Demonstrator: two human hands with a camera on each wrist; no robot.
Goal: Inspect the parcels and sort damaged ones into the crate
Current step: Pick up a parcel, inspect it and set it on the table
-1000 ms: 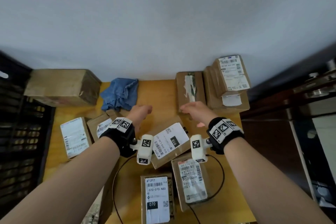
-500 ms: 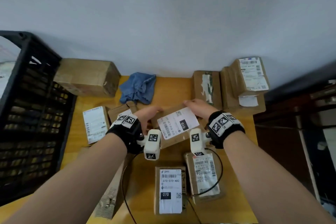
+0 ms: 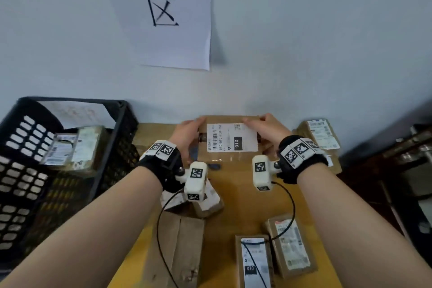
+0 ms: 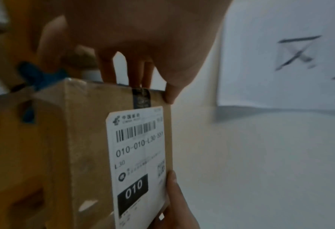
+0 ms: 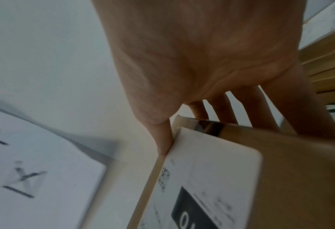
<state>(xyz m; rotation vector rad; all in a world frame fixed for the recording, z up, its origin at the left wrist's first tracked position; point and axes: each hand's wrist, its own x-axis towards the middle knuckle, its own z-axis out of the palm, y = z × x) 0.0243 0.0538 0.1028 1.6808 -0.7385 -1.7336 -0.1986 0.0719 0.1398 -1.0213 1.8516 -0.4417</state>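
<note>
Two hands hold one brown parcel [image 3: 230, 138] at the centre of the head view, lifted above the yellow table [image 3: 243, 196] with its white 010 label facing the camera. The left hand [image 3: 189, 134] grips the parcel's left end, the right hand [image 3: 263, 128] its right end. A black crate [image 3: 70, 147] fills the left of the frame, with a labelled parcel inside it. More parcels lie at the lower centre and at the right edge. A white paper sheet [image 3: 163, 14] hangs on the wall at the top.

Left wrist view: the parcel fills the lower left, fingers [image 4: 109, 68] curled over its top edge, the thumb at the corner.

Right wrist view: the parcel sits lower right, thumb [image 5: 162, 139] pressed along its edge, fingers wrapped behind.
</note>
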